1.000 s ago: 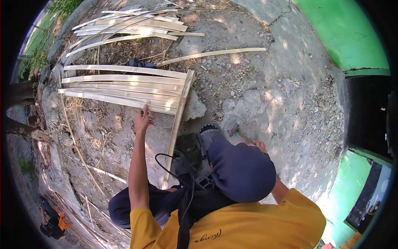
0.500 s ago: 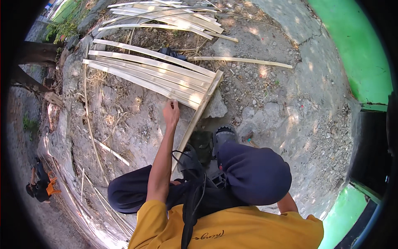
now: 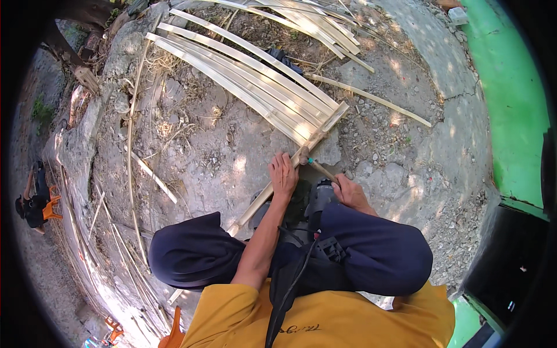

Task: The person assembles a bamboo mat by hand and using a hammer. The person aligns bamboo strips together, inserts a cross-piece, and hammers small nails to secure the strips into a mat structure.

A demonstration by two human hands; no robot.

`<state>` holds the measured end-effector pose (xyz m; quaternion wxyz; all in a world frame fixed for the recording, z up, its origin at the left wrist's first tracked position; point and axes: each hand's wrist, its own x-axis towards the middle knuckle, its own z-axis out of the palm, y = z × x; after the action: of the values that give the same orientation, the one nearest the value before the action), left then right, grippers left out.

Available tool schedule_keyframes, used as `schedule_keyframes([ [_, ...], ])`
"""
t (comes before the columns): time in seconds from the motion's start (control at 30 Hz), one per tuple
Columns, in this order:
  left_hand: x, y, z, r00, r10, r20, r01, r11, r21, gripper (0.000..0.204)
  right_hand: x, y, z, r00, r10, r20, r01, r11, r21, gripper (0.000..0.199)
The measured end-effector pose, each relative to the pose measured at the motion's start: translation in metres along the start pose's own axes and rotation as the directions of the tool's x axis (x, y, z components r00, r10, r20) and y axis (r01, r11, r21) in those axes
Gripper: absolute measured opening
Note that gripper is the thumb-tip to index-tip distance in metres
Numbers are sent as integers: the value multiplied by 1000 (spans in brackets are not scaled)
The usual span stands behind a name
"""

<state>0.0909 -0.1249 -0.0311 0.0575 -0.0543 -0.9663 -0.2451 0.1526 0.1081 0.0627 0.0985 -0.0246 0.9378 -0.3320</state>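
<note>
A long bamboo rail [image 3: 255,204] runs slantwise from between my knees to the far right. Several pale bamboo slats [image 3: 232,75] fan out from its far part toward the upper left. My left hand [image 3: 284,176] grips the rail just below the nearest slat's end, fingers bent over it. In my right hand [image 3: 351,193] is the wooden handle of a hammer [image 3: 324,170]. The hammer's head is over the rail, close beside my left fingertips. Whether a nail is under it cannot be made out.
More loose slats [image 3: 307,26] lie in a pile at the far side, and a single slat [image 3: 377,98] rests right of the frame. Thin bamboo strips [image 3: 132,151] lie at left. A green wall [image 3: 510,104] stands at right. Someone [image 3: 38,197] sits at far left.
My left hand has moved from the nearest slat to the rail. My right hand has come into view and lifted the hammer from the ground to the rail. My view has shifted.
</note>
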Motion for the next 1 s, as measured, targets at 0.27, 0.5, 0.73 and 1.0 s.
schedule_keyframes([
  [0.27,-1,-5,11,999,-2,41,2,1000,16,37,36,-2,6,984,-89,153,139,925,-353,23],
  [0.5,0,-4,10,998,-30,62,30,999,12,29,28,-3,-2,969,-240,60,247,923,-295,31],
  [0.73,-2,-4,11,998,-46,46,48,998,-49,25,22,-13,-1,961,-234,146,273,881,-387,38],
  [1.0,2,1,11,997,-51,66,54,998,-42,21,23,-3,-6,987,-73,142,126,904,-408,31],
])
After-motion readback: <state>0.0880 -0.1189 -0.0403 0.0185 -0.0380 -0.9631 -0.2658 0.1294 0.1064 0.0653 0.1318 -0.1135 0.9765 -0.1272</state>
